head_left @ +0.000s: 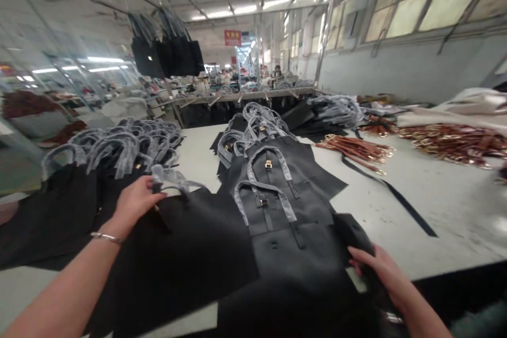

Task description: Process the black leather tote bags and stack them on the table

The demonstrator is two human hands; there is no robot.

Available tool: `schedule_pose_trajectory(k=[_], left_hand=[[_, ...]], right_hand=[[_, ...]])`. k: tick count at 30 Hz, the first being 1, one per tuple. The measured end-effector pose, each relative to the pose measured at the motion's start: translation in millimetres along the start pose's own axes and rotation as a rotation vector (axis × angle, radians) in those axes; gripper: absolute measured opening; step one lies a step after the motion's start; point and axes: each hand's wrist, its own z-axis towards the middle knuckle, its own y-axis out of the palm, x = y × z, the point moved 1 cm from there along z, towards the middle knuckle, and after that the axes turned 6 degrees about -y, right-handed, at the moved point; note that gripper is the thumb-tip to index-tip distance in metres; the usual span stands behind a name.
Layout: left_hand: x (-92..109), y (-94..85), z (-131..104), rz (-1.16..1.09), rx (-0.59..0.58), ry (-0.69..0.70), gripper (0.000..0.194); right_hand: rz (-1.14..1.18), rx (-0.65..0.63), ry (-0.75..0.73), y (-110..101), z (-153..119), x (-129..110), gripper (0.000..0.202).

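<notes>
My left hand (137,198) pinches the top edge of a black bag panel (198,243), near its handle wrapped in clear plastic (170,174). My right hand (374,264) is closed on the side of another black panel (301,274) at the front of the table, which curls up under the fingers. Between the hands, several black panels with plastic-wrapped handles (267,187) and gold buckles (268,164) overlap in a row running away from me. On the left, more black bag pieces (63,200) with wrapped handles lie piled up.
Brown straps with gold rings (356,149) lie on the pale table (447,195), along with a black strap (412,211). A larger heap of brown straps (455,142) sits at the right. Black bags (164,53) hang from an overhead rack. Farther back, people sit among workbenches.
</notes>
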Motion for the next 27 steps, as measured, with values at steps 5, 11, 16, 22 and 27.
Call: schedule_pose_trajectory(k=[5,11,16,22,27], left_hand=[[-9,32.5,-9,0.240,0.058,0.086,0.067],[76,131.4,-166,-0.207,-0.409,0.512,0.038],[130,160.4,-254,-0.298,-0.577,0.756,0.051],[131,168.4,-263,-0.301,-0.551,0.813,0.045],[130,165.4,-261,-0.322,-0.557,0.798,0.044]], right_hand=[[0.015,0.027,0.037,1,0,4,0.032],[-0.026,0.000,0.088,15,-14,-17,0.033],[-0.164,-0.263,0.144,42,-28,-55,0.061],[-0.212,-0.486,0.306,74,-4,-74,0.030],[-0.240,-0.484,0.343,82,11,-82,0.029]])
